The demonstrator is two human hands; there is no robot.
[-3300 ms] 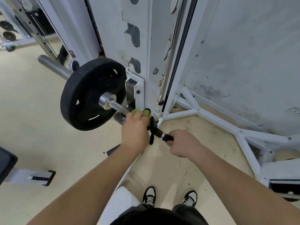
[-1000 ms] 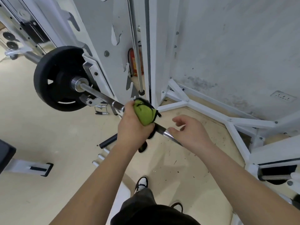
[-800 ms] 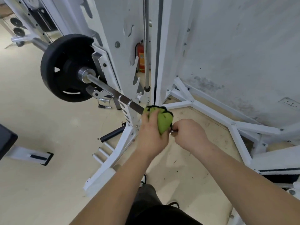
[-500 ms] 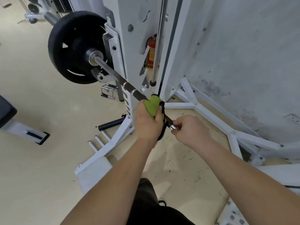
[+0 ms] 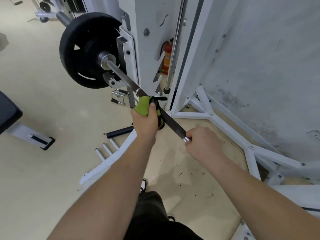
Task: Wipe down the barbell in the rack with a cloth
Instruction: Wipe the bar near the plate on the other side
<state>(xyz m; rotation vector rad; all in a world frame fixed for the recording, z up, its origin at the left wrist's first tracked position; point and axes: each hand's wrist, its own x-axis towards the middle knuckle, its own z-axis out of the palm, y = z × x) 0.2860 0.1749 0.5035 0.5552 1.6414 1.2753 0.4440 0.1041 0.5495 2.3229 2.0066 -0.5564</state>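
On the barbell, both hands grip, left through cloth.

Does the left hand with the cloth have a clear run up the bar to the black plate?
Mostly, it seems: the bar above the cloth is bare, but the rack's hook cradles it just short of the plate, likely stopping the left hand.

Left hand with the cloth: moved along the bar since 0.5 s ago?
Yes. The left hand slid the cloth up the barbell toward the weight plate, away from the bar's end.
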